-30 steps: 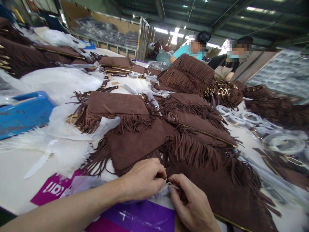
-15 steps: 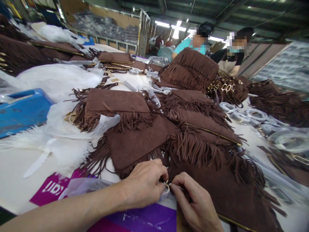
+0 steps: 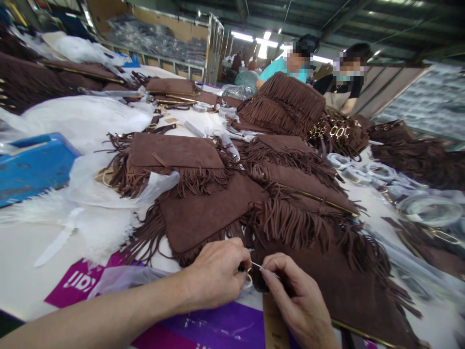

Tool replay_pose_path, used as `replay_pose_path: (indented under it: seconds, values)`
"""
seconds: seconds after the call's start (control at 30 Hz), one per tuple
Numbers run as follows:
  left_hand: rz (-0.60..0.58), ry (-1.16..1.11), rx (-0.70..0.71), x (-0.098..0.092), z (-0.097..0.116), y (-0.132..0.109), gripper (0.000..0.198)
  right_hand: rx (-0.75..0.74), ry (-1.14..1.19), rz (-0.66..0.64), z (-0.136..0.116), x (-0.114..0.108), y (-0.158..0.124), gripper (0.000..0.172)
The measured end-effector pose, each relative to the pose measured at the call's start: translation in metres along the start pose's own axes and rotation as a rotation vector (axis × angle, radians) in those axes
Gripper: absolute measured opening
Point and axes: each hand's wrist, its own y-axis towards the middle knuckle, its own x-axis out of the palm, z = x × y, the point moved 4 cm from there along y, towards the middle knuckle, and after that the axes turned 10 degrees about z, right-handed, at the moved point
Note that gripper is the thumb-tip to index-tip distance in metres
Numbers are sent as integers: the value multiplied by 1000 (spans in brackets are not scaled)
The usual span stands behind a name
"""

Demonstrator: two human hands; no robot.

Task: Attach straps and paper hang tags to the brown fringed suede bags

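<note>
My left hand (image 3: 220, 271) is closed in a pinch at a small gold metal ring (image 3: 249, 278), at the corner of a dark brown fringed bag (image 3: 327, 274). Between thumb and forefinger, my right hand (image 3: 298, 298) grips a thin white string (image 3: 257, 265), which stretches across to the left fingertips. Below the right hand a brown card tag (image 3: 273, 320) shows in part; whether the string joins it is hidden. Another brown suede bag (image 3: 212, 206) lies just beyond the left hand.
More fringed bags (image 3: 178, 150) are strewn over the white table. A blue tape dispenser (image 3: 34, 165) and crumpled white wrapping (image 3: 87, 114) stand at left. Plastic-wrapped straps (image 3: 428, 211) lie at right. Two people (image 3: 337, 82) are at the far side behind a bag pile (image 3: 283, 104).
My right hand has drawn slightly to the right, away from the left, and the white string now shows taut between them. More of the brown card is visible.
</note>
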Motion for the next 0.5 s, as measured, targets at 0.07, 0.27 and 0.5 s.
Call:
replay_pose_path:
  seconds: [0.07,0.27,0.5]
  values:
    - [-9,5,0,-1,1,0,16,-8,-7,-27,-1,1,0,16]
    - [-3,-5,2,-2,1,-1,17,-27,-49,-161,0,-2,-2,18]
    - [-23,1,-8,-2,2,0,16,-36,-65,-195,-1,-3,-3,17]
